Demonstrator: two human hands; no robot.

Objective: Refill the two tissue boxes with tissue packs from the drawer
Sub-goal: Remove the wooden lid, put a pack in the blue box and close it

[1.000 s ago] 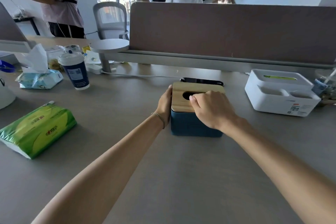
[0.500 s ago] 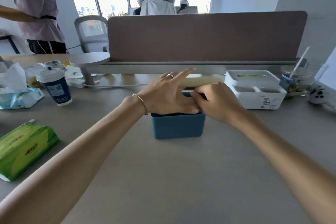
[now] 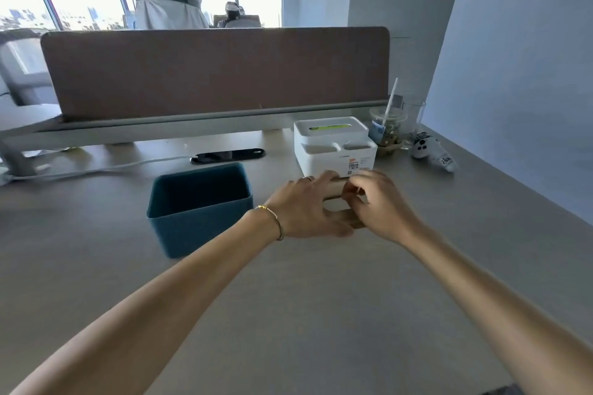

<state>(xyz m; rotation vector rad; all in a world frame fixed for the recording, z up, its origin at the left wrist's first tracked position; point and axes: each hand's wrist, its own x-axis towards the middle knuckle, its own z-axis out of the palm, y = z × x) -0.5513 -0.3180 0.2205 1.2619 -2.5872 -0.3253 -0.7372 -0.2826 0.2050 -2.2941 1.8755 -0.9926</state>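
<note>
My left hand and right hand both reach forward, fingers curled round wooden lid, gripping it just in front of white tissue box. Blue tissue box sits open to left, apart. Grey table; brown divider behind, windows beyond.

teal box, white box, tan lid

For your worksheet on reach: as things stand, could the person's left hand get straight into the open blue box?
Probably yes. The blue box stands open just left of the left hand, with nothing between them, though that hand grips the wooden lid with the right hand.
</note>
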